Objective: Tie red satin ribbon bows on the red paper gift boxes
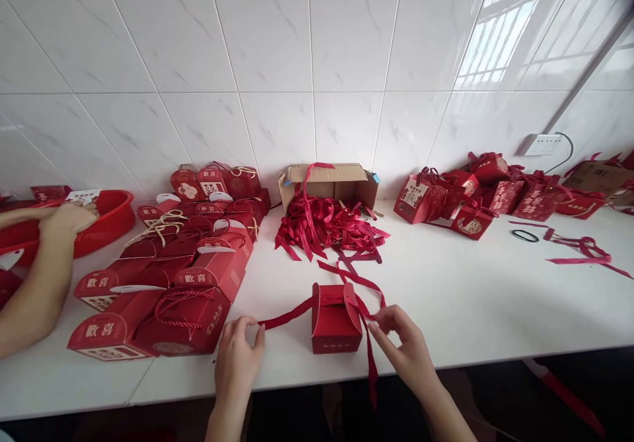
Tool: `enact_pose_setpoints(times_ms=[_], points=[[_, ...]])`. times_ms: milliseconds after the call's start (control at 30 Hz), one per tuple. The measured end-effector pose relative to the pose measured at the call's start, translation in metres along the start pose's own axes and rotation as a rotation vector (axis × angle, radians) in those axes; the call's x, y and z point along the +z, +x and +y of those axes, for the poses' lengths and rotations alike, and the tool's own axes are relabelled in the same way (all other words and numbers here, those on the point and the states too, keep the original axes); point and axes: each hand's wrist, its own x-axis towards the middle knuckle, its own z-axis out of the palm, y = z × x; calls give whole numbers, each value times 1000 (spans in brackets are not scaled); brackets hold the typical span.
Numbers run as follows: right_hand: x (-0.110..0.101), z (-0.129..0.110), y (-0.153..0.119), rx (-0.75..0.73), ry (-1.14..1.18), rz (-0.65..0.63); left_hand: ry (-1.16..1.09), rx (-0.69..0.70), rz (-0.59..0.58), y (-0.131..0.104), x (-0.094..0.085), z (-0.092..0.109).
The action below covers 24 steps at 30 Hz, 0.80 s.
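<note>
A small red gift box (335, 336) stands upright near the front edge of the table, between my two hands. A red ribbon (290, 316) passes across its top, under the curved flaps. My left hand (239, 349) pinches the ribbon's left end, drawn out to the side of the box. On the other side, my right hand (403, 343) holds the ribbon close to the box, thumb and finger together. One ribbon tail hangs over the table edge, and another length lies behind the box.
Behind the box, red ribbons spill from a cardboard carton (329, 176). Rows of red gift boxes (181, 316) fill the left; tied boxes (470, 221) stand back right. Another person's arm (44, 277) reaches over a red basin (111, 221). A black ring (525, 236) lies right.
</note>
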Motion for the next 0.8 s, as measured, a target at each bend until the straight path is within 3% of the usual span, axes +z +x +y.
enact_pose_setpoints(times_ms=[67, 200, 267, 400, 467, 633, 733, 800], points=[[1, 2, -14, 95, 82, -85, -44, -15, -70, -14, -8, 9], [12, 3, -34, 531, 474, -389, -400, 69, -477, -42, -21, 42], [19, 3, -38, 652, 655, -378, -491, 62, -593, -48, -20, 57], [28, 3, -35, 722, 905, -243, -522, 2, -733, -44, -9, 66], [28, 2, -31, 785, 1020, -218, -554, -26, -706, -37, -2, 64], [21, 3, -26, 845, 1173, -154, -706, -70, -474, -24, 8, 68], [21, 3, -24, 773, 1107, -105, -766, -104, -406, -21, 9, 79], [23, 3, -21, 646, 960, 14, -783, -116, -354, -20, 10, 86]])
